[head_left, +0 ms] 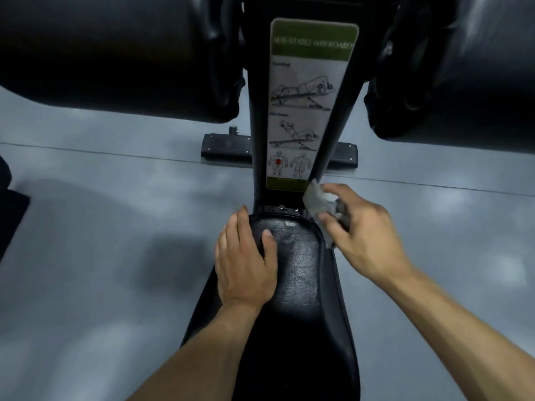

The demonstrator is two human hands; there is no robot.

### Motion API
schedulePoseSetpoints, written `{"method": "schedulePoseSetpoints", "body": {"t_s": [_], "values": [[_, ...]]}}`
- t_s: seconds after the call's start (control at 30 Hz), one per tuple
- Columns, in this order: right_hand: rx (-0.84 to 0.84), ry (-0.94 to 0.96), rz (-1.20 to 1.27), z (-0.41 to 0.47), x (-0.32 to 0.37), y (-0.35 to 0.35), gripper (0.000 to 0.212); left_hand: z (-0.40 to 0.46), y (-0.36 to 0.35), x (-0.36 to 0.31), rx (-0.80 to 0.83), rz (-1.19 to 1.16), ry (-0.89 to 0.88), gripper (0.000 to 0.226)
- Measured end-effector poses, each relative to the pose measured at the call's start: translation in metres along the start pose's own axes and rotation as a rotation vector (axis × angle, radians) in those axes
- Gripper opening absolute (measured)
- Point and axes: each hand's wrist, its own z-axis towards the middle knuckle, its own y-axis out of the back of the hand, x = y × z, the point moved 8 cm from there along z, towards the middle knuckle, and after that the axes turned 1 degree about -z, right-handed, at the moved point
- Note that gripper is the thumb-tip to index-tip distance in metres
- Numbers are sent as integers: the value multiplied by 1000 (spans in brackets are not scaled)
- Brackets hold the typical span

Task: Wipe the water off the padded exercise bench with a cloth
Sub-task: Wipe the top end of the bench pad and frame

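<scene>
The black padded exercise bench (301, 273) runs from the bottom centre up toward a black frame post. Its vinyl is cracked and shiny near the far end. My left hand (246, 261) rests flat on the pad's left side, fingers over the edge and thumb on top. My right hand (362, 235) grips a crumpled pale grey cloth (317, 199) at the pad's far right corner, where the pad meets the post. Part of the cloth is hidden under my fingers.
A green and white instruction sticker (307, 105) covers the frame post. Two large black roller pads (115, 53) (463, 68) hang at the top left and right. A black foot bar (225, 147) lies on the grey floor (101, 227) beyond the pad.
</scene>
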Motion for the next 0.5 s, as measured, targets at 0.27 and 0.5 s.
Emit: {"method": "schedulePoseSetpoints", "body": {"t_s": [0.27,0.5], "values": [[333,301,-305,54,63,-56,35,1,-4,0,-15,21,14,63],[493,410,-680,51,80,-90,23,2,-5,1,-55,5,-2,61]]}}
